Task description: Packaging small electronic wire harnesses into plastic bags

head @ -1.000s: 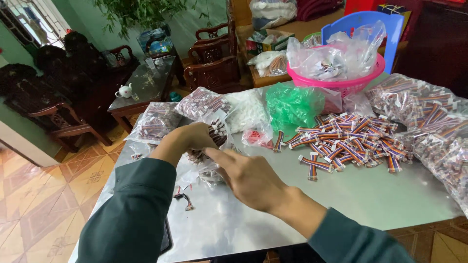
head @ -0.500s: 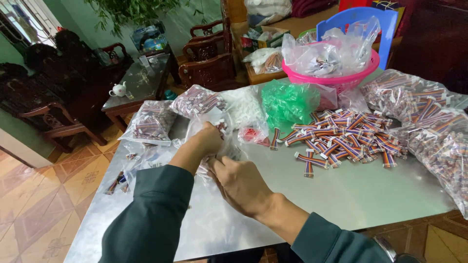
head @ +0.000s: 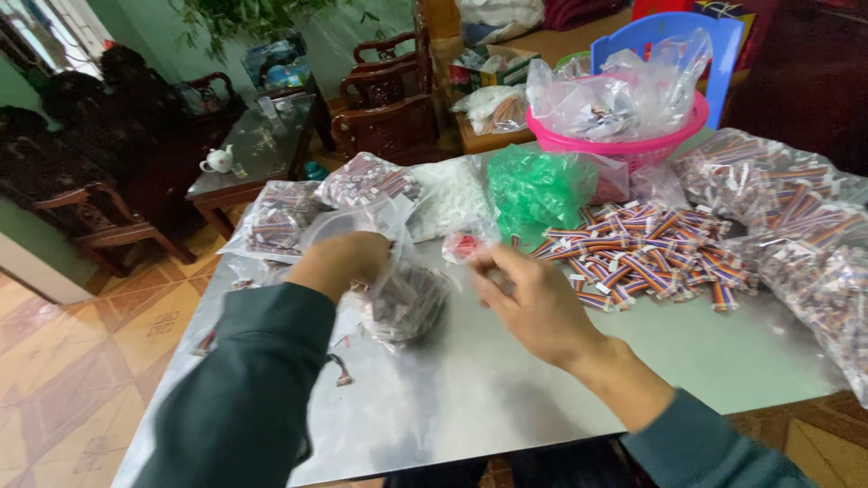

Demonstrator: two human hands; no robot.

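Gripping clear bag (head: 398, 294) upright by its mouth, left hand (head: 339, 262); right hand (head: 533, 303) beside, fingers (head: 493, 267) loosely spread.

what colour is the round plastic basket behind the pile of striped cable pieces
Pink: the round plastic basket shows it best in the head view, its only view.

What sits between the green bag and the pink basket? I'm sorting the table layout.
In the head view, a crumpled clear plastic bag lies between the green bag and the pink basket.
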